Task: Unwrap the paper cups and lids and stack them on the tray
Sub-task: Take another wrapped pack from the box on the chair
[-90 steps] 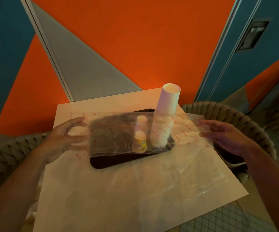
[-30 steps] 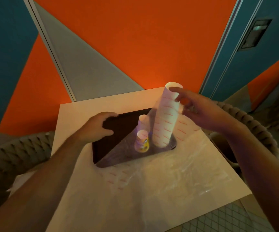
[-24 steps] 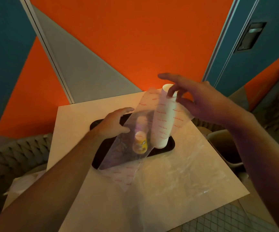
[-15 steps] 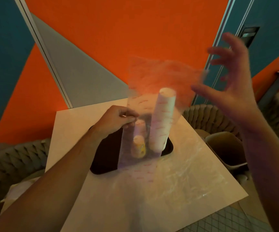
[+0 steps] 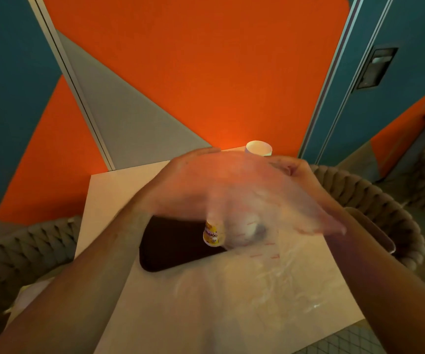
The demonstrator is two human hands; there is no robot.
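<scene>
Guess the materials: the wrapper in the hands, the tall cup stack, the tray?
Wrapper: thin clear plastic film, glossy; the hands and cups show through it, red print marks on it. Cup stack: looks like matte white paper, rolled rim. Tray: dark, smooth, rounded corners; probably plastic, too dim to be sure.

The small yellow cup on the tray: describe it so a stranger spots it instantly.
On the pale table lies a dark tray. The small yellow printed cup stands on it, just below the person's blurred hands. The tall white cup stack beside it is plain; only this one is yellow.
</scene>
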